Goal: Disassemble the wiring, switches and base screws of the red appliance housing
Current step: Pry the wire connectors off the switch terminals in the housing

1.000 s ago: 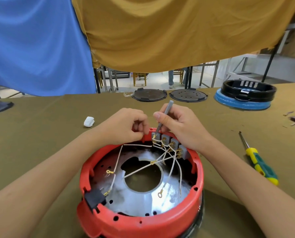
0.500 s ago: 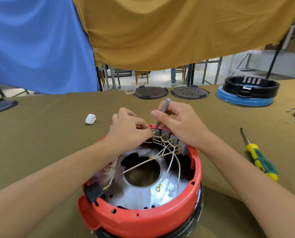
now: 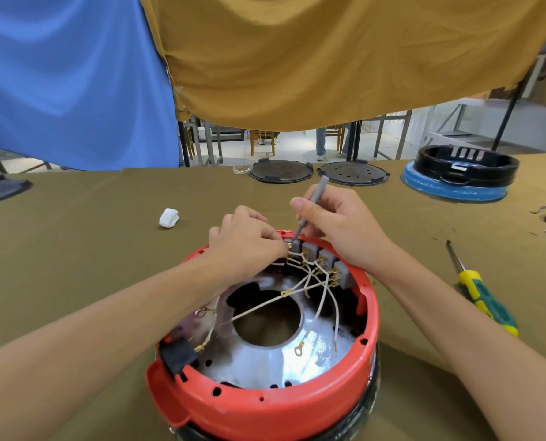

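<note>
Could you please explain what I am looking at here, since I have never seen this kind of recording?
There is no robot: a head-worn camera looks down at a person's two bare hands. They are working on a red housing standing open on an olive-covered table. The right hand holds a thin grey tool, its tip at the row of grey switches on the far rim. The left hand pinches at the wires beside the first switch. A yellow and green screwdriver lies to the right, a small white piece to the left, and round lids farther back.
</note>
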Demonstrator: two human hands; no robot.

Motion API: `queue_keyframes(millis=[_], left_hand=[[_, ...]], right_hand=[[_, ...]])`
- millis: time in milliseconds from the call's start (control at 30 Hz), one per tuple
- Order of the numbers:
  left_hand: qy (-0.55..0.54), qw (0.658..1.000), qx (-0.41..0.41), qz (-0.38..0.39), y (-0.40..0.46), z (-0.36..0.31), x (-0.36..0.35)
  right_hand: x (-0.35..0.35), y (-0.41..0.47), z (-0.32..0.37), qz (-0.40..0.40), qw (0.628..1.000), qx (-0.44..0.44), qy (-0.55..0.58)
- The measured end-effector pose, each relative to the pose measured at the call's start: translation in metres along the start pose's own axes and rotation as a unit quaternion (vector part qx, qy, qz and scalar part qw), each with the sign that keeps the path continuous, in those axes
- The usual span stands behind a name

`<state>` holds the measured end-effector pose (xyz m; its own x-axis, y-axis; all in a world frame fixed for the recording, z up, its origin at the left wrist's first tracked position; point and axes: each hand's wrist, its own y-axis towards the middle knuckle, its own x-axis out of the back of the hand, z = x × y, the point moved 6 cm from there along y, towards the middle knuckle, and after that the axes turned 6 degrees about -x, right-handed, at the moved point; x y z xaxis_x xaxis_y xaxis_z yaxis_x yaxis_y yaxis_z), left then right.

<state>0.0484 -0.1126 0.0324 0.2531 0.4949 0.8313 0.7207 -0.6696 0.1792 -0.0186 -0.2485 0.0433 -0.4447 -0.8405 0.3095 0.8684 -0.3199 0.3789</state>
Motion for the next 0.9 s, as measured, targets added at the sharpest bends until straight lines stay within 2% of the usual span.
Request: queue_keyframes(millis=[267, 467, 600, 900], left_hand=[[-0.014, 1.0, 0.004, 0.008, -0.001, -0.001, 0.0], [-0.021, 1.0, 0.009, 0.006, 0.0, 0.0, 0.0], [-0.008, 1.0, 0.003, 0.016, 0.001, -0.001, -0.001], [-0.013, 1.0, 0.008, 0.024, 0.001, -0.001, -0.001]], right_hand=[[0.0, 0.006, -0.016, 0.003, 0.997, -0.077, 0.021], [0.003, 0.0, -0.004, -0.013, 1.0, 0.007, -0.007], [0.001, 0.001, -0.001, -0.003, 0.999, 0.024, -0.029], [-0.001, 0.006, -0.019, 0.01, 0.995, -0.095, 0.041]])
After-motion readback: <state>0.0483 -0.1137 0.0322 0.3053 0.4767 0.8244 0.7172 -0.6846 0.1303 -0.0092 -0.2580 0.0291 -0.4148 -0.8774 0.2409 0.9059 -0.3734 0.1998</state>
